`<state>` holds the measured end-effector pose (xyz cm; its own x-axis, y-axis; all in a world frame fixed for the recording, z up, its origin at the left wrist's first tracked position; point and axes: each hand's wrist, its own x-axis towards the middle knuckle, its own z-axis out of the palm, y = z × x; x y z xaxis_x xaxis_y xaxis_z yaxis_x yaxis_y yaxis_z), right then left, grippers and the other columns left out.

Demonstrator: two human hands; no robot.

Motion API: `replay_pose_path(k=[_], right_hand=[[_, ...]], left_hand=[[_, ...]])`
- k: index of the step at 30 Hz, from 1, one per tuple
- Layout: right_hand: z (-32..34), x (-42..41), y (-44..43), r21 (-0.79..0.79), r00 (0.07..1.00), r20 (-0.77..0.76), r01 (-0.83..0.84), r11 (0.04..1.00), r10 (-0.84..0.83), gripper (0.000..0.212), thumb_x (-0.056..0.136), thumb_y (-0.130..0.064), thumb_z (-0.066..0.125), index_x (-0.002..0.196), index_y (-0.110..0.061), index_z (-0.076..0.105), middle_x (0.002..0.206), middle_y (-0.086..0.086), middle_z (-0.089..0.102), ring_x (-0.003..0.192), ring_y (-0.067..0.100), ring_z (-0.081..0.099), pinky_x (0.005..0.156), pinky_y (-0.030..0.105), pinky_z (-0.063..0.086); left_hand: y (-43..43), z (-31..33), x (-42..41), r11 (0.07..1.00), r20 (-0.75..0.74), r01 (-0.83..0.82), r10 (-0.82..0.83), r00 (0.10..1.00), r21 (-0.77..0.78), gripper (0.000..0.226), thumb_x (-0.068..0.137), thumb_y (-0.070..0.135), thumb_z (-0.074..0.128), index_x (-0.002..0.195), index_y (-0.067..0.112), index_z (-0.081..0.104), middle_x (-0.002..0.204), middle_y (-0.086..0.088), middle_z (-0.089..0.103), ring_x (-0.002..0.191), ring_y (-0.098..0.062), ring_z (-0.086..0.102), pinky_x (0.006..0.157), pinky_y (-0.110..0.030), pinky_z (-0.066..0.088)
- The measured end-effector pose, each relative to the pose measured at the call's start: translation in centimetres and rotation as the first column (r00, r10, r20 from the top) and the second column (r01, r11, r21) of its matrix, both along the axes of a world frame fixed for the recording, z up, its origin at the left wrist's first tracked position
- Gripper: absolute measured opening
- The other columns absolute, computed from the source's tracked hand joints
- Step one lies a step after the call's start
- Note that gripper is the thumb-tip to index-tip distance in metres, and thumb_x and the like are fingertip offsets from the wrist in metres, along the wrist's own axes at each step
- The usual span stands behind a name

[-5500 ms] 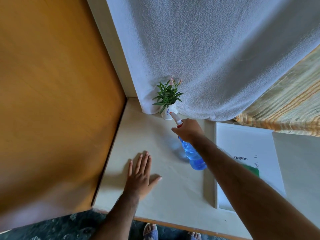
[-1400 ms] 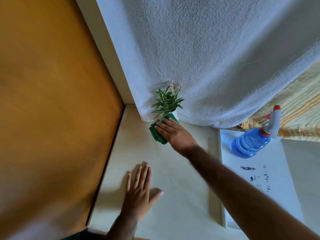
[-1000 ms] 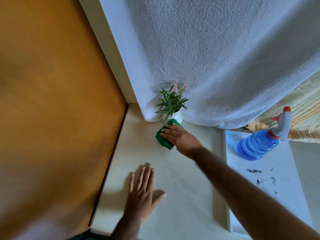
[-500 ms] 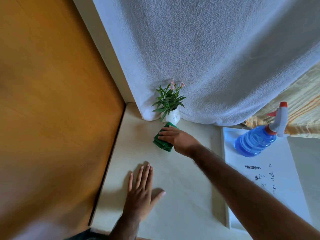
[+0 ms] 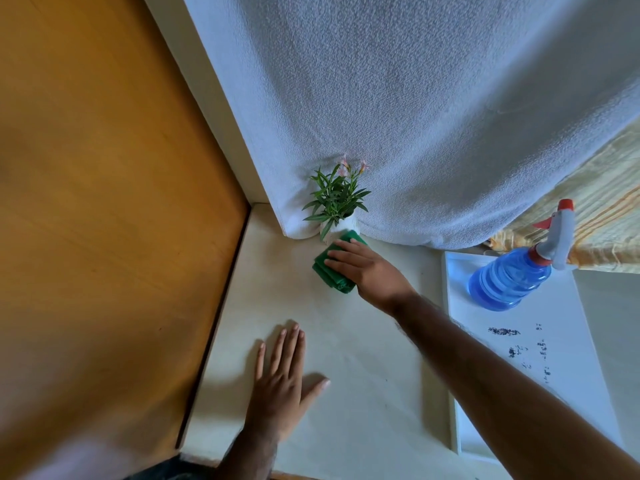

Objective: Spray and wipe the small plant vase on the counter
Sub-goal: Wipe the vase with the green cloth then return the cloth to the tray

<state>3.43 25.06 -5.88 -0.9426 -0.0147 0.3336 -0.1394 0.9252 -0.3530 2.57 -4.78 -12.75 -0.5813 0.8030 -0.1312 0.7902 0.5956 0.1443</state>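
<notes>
A small white vase [image 5: 343, 226] with a green leafy plant [image 5: 335, 197] and pink buds stands at the back of the cream counter [image 5: 346, 358], against a hanging white towel. My right hand [image 5: 367, 268] presses a folded green cloth [image 5: 332, 268] against the vase's lower front, so most of the vase is hidden. My left hand [image 5: 282, 382] lies flat on the counter nearer to me, fingers spread, holding nothing. The blue spray bottle [image 5: 512, 278] with a white and red trigger head stands to the right on a white tray.
A white tray [image 5: 540, 358] with dark specks lies at the right of the counter. A wooden orange panel [image 5: 104, 220] walls the left side. A white towel [image 5: 415, 116] hangs behind the vase, and a striped yellow cloth [image 5: 602, 209] shows at the far right.
Five seconds ago my right hand held the spray bottle at the vase. The bottle now stands on the tray, and the hand rubs the green cloth at the vase's base in small moves.
</notes>
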Motion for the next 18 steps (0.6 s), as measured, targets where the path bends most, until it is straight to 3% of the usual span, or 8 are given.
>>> replay_pose_path(k=[4,12,18], right_hand=[[0.8,-0.7,0.8,0.011,0.998,-0.056,0.023,1.0,-0.022,0.062,0.074,0.027,0.061,0.127,-0.002,0.068,0.135,0.016,0.064,0.134,0.038,0.051,0.115,0.054,0.034],[-1.7,0.9,0.7,-0.059,0.995,0.049,0.095,0.994,-0.092,0.065,0.067,0.03,0.061,0.124,0.0,0.069,0.129,0.019,0.067,0.127,0.042,0.057,0.113,0.056,0.034],[-0.1,-0.7,0.5,-0.073,0.993,-0.087,0.078,0.994,-0.084,0.06,0.076,0.027,0.061,0.128,-0.002,0.067,0.136,0.015,0.064,0.134,0.037,0.052,0.114,0.054,0.035]], left_hand=[[0.0,0.1,0.1,1.0,0.0,0.002,-0.002,1.0,-0.001,0.095,0.092,0.077,0.031,0.158,0.01,0.014,0.168,-0.007,0.015,0.154,-0.025,0.01,0.118,-0.06,0.022],[0.1,0.1,0.1,1.0,0.004,0.002,-0.002,1.0,-0.002,0.096,0.092,0.077,0.033,0.158,0.01,0.013,0.168,-0.007,0.016,0.154,-0.025,0.011,0.118,-0.059,0.02],[0.2,0.2,0.1,1.0,0.004,-0.004,0.004,1.0,-0.017,0.095,0.092,0.078,0.029,0.158,0.011,0.012,0.168,-0.007,0.014,0.154,-0.025,0.01,0.119,-0.059,0.019]])
